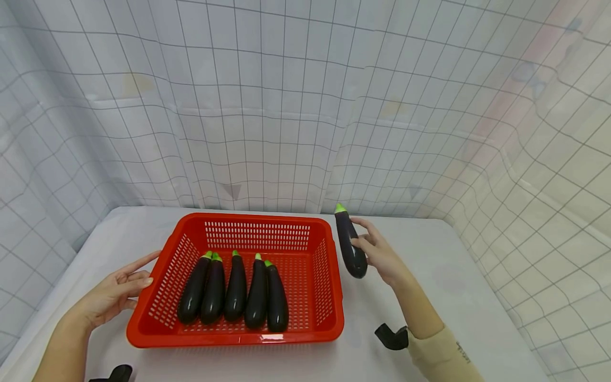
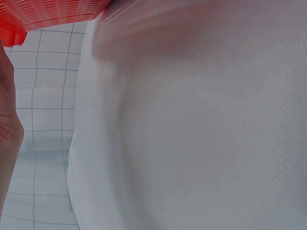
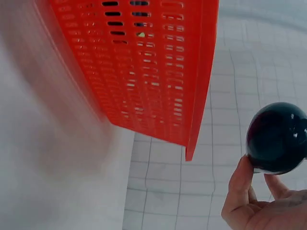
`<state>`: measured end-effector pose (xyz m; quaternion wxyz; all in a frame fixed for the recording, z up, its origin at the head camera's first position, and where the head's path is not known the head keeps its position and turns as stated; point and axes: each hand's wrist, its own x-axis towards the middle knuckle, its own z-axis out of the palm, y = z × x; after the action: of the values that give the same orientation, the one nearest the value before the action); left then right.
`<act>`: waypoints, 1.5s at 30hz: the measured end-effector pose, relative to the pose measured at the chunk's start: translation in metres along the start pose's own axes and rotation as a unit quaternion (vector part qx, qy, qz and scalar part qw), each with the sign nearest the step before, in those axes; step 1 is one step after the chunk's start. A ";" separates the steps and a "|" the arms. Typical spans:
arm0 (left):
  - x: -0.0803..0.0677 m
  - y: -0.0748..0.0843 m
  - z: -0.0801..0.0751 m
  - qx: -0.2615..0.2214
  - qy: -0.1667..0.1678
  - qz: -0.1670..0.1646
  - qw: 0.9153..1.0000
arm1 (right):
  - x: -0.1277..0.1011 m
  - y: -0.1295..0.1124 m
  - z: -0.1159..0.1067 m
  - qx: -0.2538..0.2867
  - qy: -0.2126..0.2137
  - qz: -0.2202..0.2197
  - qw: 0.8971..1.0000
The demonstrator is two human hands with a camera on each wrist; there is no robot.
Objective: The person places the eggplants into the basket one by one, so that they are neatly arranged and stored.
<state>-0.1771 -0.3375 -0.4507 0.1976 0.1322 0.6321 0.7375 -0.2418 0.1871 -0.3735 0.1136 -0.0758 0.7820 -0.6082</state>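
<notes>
A red plastic basket (image 1: 267,220) with slotted walls sits on the white-covered table. Inside it, several dark purple eggplants (image 1: 237,289) with green stem ends lie side by side, toward the left and middle. At the basket's left rim is my left hand (image 1: 114,294), its thumb at the rim and its index finger stretched along the outer side. My right hand (image 1: 382,257) holds another eggplant (image 1: 346,239) just right of the basket, stem end pointing away. In the right wrist view that eggplant's rounded end (image 3: 278,139) shows between thumb and fingers.
Near the front edge of the head view are two black curved objects, one by the right sleeve (image 1: 392,337) and one by the left forearm (image 1: 119,373). White grid-patterned curtains (image 1: 267,106) enclose the table at the back and sides.
</notes>
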 end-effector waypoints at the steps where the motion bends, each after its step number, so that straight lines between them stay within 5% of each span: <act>1: 0.000 0.000 0.000 0.000 0.000 0.000 1.000 | -0.001 -0.003 0.005 -0.016 0.006 -0.007 1.000; 6: 0.000 0.000 0.000 -0.001 -0.001 0.002 1.000 | -0.005 -0.013 0.031 -0.109 0.035 -0.042 0.993; 11: 0.001 0.000 0.000 -0.007 -0.004 0.002 1.000 | -0.008 -0.017 0.057 -0.212 0.050 -0.094 0.972; 15: 0.001 0.000 0.000 -0.008 -0.005 0.002 1.000 | -0.011 -0.020 0.076 -0.302 0.061 -0.120 0.944; 24: 0.001 0.000 0.000 0.004 0.006 -0.001 1.000 | -0.010 -0.013 0.112 -0.494 0.068 -0.162 0.851; 29: 0.001 -0.001 0.000 0.005 0.005 0.000 1.000 | -0.007 -0.006 0.128 -0.562 0.064 -0.154 0.810; 33: 0.000 -0.001 0.000 0.000 -0.002 0.003 1.000 | -0.003 0.000 0.137 -0.600 0.054 -0.140 0.786; 45: 0.000 -0.001 0.000 -0.003 0.000 0.005 1.000 | 0.005 0.022 0.153 -0.673 0.012 -0.080 0.735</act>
<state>-0.1774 -0.3375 -0.4518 0.1944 0.1343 0.6293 0.7404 -0.2053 0.0483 -0.4313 -0.0256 -0.1870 0.9796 0.0694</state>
